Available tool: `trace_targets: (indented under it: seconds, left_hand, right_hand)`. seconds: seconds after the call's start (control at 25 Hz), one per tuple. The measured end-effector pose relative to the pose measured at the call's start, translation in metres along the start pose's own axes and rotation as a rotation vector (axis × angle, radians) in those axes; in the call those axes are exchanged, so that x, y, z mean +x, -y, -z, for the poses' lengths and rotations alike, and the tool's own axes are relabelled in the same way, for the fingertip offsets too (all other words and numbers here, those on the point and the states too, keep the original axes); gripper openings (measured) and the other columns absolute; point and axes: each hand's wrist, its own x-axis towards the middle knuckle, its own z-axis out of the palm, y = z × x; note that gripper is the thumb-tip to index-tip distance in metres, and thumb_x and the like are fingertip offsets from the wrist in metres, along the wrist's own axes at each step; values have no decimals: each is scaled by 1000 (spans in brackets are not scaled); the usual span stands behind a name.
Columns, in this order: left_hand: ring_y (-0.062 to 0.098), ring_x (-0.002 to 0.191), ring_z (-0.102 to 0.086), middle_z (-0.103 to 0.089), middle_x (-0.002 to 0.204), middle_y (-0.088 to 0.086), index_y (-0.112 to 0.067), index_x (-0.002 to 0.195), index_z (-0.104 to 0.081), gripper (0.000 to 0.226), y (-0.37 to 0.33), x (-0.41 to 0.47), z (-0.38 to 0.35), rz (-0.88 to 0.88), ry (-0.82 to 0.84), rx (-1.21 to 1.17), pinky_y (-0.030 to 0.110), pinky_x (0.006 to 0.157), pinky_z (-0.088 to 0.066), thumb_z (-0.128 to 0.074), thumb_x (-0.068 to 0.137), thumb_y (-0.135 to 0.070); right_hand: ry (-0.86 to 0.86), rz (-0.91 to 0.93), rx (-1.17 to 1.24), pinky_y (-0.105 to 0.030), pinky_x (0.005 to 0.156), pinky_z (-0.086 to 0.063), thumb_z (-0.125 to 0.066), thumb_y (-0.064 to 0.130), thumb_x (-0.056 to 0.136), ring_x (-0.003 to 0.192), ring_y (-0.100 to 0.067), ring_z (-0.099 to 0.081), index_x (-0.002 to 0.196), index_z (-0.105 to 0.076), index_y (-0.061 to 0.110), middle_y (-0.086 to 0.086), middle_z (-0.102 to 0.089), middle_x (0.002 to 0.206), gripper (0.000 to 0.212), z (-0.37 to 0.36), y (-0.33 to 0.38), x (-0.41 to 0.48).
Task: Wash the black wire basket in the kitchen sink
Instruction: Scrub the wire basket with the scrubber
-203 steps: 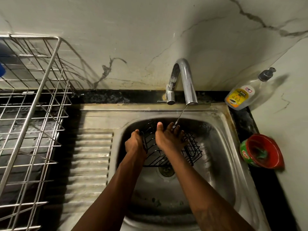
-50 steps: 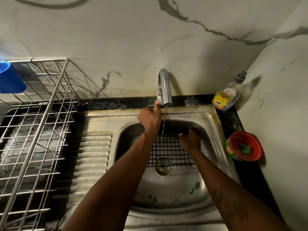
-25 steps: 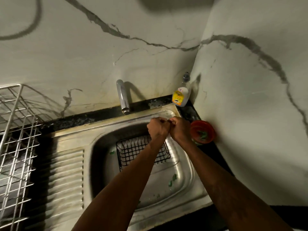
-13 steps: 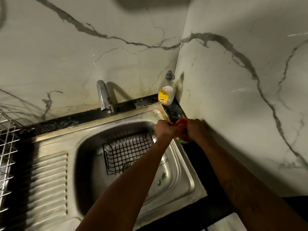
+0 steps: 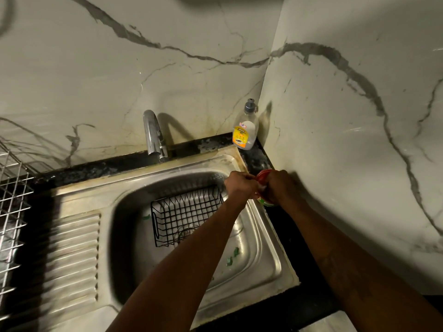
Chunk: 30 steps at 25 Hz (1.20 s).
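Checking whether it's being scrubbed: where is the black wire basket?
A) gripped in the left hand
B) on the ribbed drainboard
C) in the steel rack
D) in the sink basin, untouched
D: the black wire basket lies in the sink, while the left hand and right hand are both at the red tub.

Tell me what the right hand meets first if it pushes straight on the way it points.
The red tub: the right hand points toward the back corner and seems to be gripping it. Farther along that line stands the soap bottle, though depth is unclear.
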Motion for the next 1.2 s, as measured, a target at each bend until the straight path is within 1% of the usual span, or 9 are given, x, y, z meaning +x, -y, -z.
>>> trace_targets:
  seconds: [0.08, 0.16, 0.32, 0.44, 0.52, 0.68, 0.8, 1.04, 1.2]
  left_hand:
    - [34, 66, -76, -75, 81, 16, -16, 66, -76, 22, 2, 4, 2, -1, -5, -17, 44, 65, -64, -84, 63, 4]
    - [33, 75, -77, -76, 76, 12, -15, 68, -77, 9, 6, 9, 8, -14, -34, -26, 44, 70, -65, -80, 70, -6]
    - [24, 73, -76, -75, 80, 12, -8, 94, -77, 8, 25, 6, 45, -20, -117, -64, 39, 65, -65, -74, 87, -13]
    - [17, 72, -74, -75, 79, 4, -16, 80, -74, 6, 58, 8, 90, -36, -209, 37, 35, 71, -64, -74, 86, -18]
    - [14, 72, -73, -73, 74, 1, -18, 75, -71, 12, 81, 12, 122, 3, -286, 65, 36, 74, -64, -70, 88, -16]
    - [7, 62, -58, -67, 68, -1, -9, 73, -73, 21, 117, 14, 180, 35, -479, 131, 24, 73, -51, -60, 89, -11]
    - [8, 67, -59, -68, 77, 1, -15, 79, -72, 17, 139, 20, 206, 72, -599, 115, 17, 69, -46, -62, 92, -16]
    - [16, 80, -69, -75, 80, -2, -18, 90, -79, 14, 179, 35, 233, -25, -693, 174, 20, 77, -47, -65, 88, -20]
    - [15, 66, -69, -71, 68, -4, -15, 81, -73, 24, 204, 50, 234, -28, -551, 170, 29, 69, -59, -58, 91, -31]
  right_hand:
    - [-124, -43, 45, -32, 81, -54, -66, 62, 66, 103, -33, -67, 112, -74, 17, -15, -70, 111, 65, -2, 1, -2]
    - [-248, -94, 157, -35, 84, -55, -78, 41, 77, 102, -34, -68, 110, -74, 9, -15, -73, 107, 46, 4, 7, -2]
    - [-497, 13, 433, -36, 80, -58, -79, 31, 80, 85, -26, -72, 91, -81, 16, -5, -78, 88, 18, 2, 31, -13]
    - [-394, 39, 697, -27, 76, -55, -83, 23, 79, 75, -15, -69, 87, -79, 13, -2, -77, 84, 14, -24, 66, -10]
    - [-230, -25, 985, -34, 78, -60, -85, 19, 79, 71, -15, -70, 84, -76, 15, -6, -76, 80, 11, -51, 91, -3]
    - [-9, -145, 1279, -34, 79, -60, -79, 12, 86, 82, -24, -73, 90, -74, 7, -9, -75, 81, 8, -107, 135, 4]
    - [18, -88, 1269, -29, 80, -61, -77, 9, 88, 86, -19, -73, 100, -76, 3, -7, -76, 87, 14, -142, 158, 8]
    - [-110, 92, 1033, -31, 88, -60, -77, 4, 85, 82, -7, -70, 100, -75, 8, -5, -76, 95, 16, -194, 201, 31]
    - [-232, 281, 806, -15, 84, -55, -69, 12, 92, 98, -8, -64, 121, -66, 22, 3, -68, 110, 31, -218, 230, 29]
